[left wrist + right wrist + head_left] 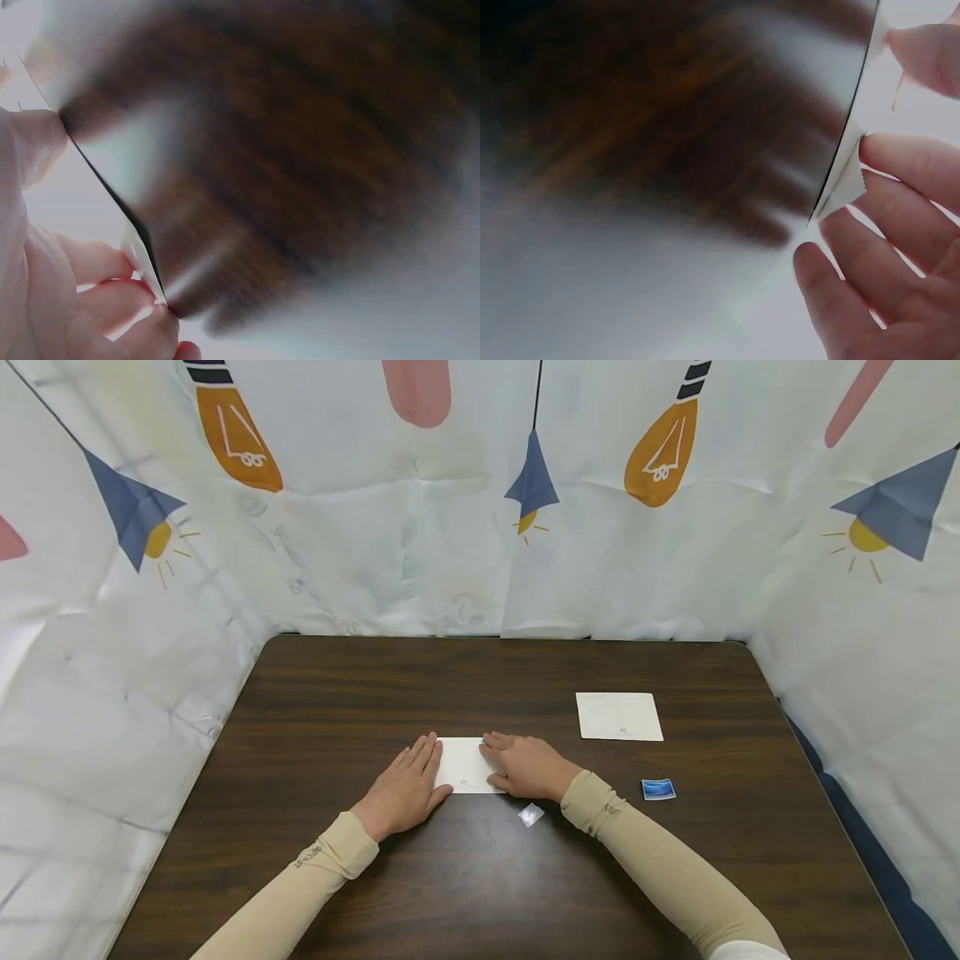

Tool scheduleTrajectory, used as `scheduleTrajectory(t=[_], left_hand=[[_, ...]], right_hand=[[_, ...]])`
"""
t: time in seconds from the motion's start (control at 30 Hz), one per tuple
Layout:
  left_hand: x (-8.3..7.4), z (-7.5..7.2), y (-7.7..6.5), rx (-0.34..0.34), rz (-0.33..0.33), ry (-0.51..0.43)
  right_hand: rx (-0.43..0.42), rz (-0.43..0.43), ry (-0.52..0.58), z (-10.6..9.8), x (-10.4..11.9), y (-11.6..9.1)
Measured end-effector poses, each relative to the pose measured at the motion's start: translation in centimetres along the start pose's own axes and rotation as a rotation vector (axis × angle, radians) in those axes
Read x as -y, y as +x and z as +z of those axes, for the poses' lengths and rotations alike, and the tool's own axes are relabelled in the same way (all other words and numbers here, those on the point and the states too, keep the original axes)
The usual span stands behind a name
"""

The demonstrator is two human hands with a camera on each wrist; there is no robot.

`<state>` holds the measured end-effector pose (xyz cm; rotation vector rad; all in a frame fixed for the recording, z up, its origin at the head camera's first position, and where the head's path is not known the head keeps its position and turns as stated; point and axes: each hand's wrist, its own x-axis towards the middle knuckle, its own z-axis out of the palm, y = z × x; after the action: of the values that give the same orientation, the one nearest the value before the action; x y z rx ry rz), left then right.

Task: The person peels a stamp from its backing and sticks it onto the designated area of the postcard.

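Brown wood-grain table (480, 685), left hand (405, 787) resting straight-fingered, right hand (531, 767) with fingers extended, white card (461, 764) between them touched by both, second card (619, 714) farther right, blue slip (658, 789), serrated-edged slip (846, 187) at right fingertips, shiny square (531, 814).

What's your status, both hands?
Left hand on left side of white paper rectangle. Right hand on its right side, touching small serrated-edged paper piece. Small pale square scrap nearby, not blocking.

Soft glare across the table (457, 893)
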<state>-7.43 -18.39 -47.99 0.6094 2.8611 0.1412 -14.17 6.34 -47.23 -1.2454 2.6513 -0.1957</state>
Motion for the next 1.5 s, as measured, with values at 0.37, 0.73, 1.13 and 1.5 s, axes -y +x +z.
scheduleTrajectory(t=[0.37, 0.73, 1.13, 1.5], left_hand=[[-0.2, -0.1, -0.5, -0.024, -0.003, 0.006], [-0.3, 0.1, -0.7, -0.001, -0.019, 0.004], [-0.4, -0.3, -0.1, 0.027, -0.029, 0.033], [-0.5, -0.7, 0.1, 0.05, -0.041, 0.042]], right_hand=[[0.171, 0.003, -0.02, -0.3, 0.8, -1.1], [0.234, 0.013, 0.039, 0.2, 0.6, -1.7], [0.209, -0.006, 0.012, 0.1, -0.1, -2.1], [0.193, -0.012, -0.013, 0.3, -0.8, -2.5]])
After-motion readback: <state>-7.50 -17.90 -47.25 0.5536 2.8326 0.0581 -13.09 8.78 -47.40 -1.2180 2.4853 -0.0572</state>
